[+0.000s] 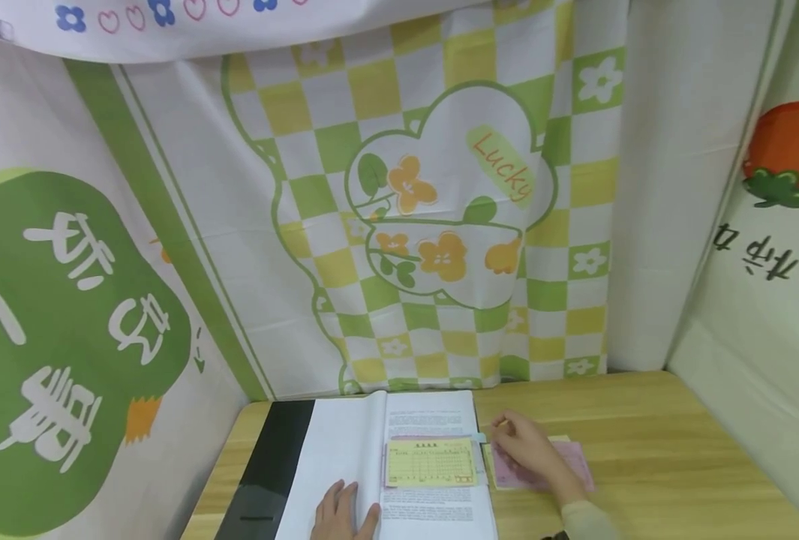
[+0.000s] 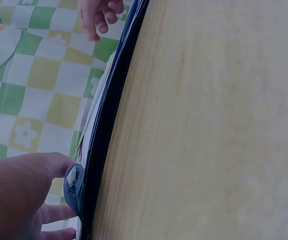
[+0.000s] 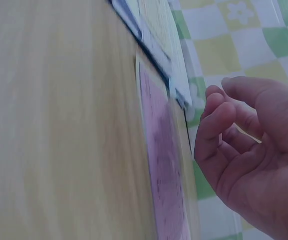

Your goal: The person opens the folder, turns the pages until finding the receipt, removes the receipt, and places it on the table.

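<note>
A black folder (image 1: 271, 450) lies spread on the wooden table, with a blank white page (image 1: 338, 439) on its left and a printed page (image 1: 433, 514) on its right. My left hand (image 1: 342, 516) rests on the blank page near the fold, fingers spread. Across the printed page lies a yellow form slip (image 1: 429, 465), with pinkish paper edges under it. Right of the folder, a pink slip (image 1: 578, 459) lies over yellowish paper. Above the pink slip is my right hand (image 1: 524, 451), its fingers loosely bent; the right wrist view shows nothing in them.
The wooden table (image 1: 669, 465) extends to the right of the slips. A checkered cloth (image 1: 440, 345) hangs behind the table, with printed cloth walls on both sides. A rounded bluish flap (image 2: 74, 187) stands at the folder's near edge, by the left thumb.
</note>
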The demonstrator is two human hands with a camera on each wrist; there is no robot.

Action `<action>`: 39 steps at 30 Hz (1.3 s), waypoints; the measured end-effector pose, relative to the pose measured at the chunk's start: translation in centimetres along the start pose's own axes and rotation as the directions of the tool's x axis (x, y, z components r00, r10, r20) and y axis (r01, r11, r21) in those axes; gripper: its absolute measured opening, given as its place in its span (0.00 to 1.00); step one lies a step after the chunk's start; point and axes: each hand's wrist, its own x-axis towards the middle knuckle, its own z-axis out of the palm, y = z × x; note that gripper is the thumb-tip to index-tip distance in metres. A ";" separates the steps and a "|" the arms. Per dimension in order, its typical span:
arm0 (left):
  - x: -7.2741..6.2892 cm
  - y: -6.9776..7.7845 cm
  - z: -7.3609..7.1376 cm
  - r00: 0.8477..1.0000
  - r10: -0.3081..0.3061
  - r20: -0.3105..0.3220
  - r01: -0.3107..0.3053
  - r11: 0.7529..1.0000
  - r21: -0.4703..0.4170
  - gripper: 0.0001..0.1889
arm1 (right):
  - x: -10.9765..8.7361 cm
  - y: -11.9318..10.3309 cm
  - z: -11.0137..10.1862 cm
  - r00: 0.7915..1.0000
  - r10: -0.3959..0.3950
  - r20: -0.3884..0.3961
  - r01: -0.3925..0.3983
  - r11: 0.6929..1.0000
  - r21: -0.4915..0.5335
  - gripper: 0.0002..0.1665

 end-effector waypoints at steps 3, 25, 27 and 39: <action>0.1 0.1 -0.1 1.000 0.003 0.011 -0.003 1.000 -0.009 0.35 | 0.6 -0.5 0.8 1.000 -0.019 0.006 0.019 1.000 0.011 0.15; -0.4 0.4 -0.6 0.999 -0.027 0.028 0.027 1.000 0.010 0.34 | 1.7 -0.8 4.7 0.996 0.077 0.046 -0.076 0.997 -0.019 0.09; -0.4 0.4 -0.6 0.999 -0.030 0.028 0.030 0.999 0.017 0.34 | 1.7 -0.8 4.7 0.995 0.085 0.048 -0.084 0.996 -0.024 0.11; -0.3 0.3 -0.4 1.000 -0.019 0.019 0.019 1.000 0.008 0.33 | 1.8 -0.4 4.9 0.988 0.144 0.046 -0.142 0.989 -0.043 0.17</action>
